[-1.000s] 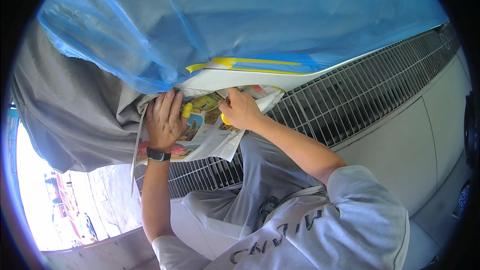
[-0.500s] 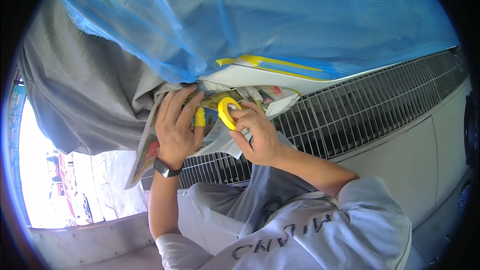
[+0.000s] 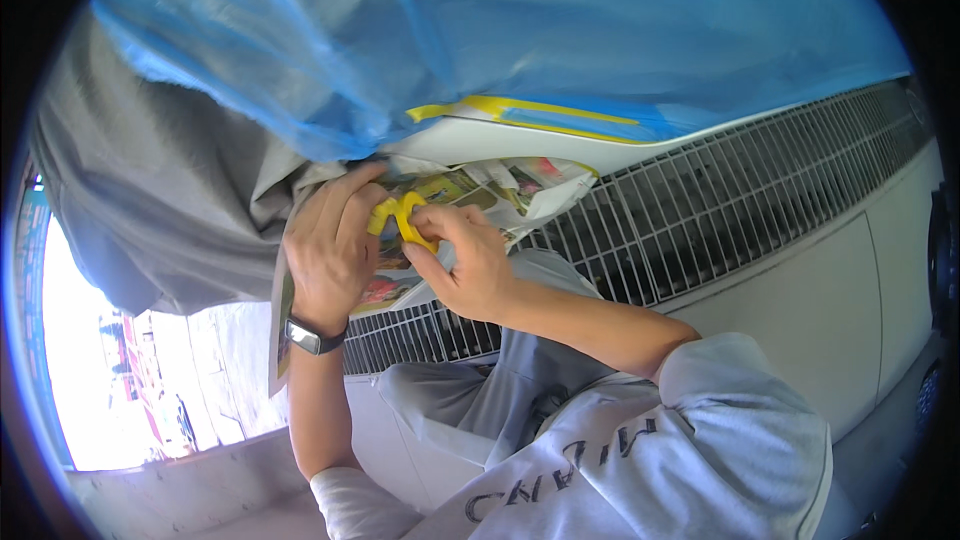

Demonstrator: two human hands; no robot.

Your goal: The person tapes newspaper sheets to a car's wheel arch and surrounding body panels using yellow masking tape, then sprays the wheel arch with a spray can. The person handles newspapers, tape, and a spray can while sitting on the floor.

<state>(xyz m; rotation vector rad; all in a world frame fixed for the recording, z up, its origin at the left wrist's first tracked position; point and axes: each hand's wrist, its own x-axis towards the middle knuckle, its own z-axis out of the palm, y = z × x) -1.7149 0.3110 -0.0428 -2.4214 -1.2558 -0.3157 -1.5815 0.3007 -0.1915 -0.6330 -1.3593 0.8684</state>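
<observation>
My right hand (image 3: 467, 258) grips a roll of yellow masking tape (image 3: 411, 220) between thumb and fingers. A short yellow strip runs from the roll to the thumb of my left hand (image 3: 328, 252). That hand lies over a printed newspaper sheet (image 3: 490, 183), its fingers stretched toward the edge where the sheet meets the covers. A black-banded watch (image 3: 314, 338) is on my left wrist. The paper sits under a white panel (image 3: 560, 148), and its left part hangs down beside my left hand. My left fingertips are partly hidden in the folds.
Blue plastic sheeting (image 3: 620, 30) covers the upper area, with yellow tape (image 3: 570, 118) along its lower edge. Grey cloth (image 3: 170, 170) drapes at the left. Below the panel, a metal floor grating (image 3: 700, 210) runs beside a pale floor (image 3: 800, 290). My bent leg (image 3: 440, 405) is close beneath my hands.
The tape roll and my right hand have moved left, right up to my left thumb. My left hand has shifted slightly left and down. More of the newspaper shows.
</observation>
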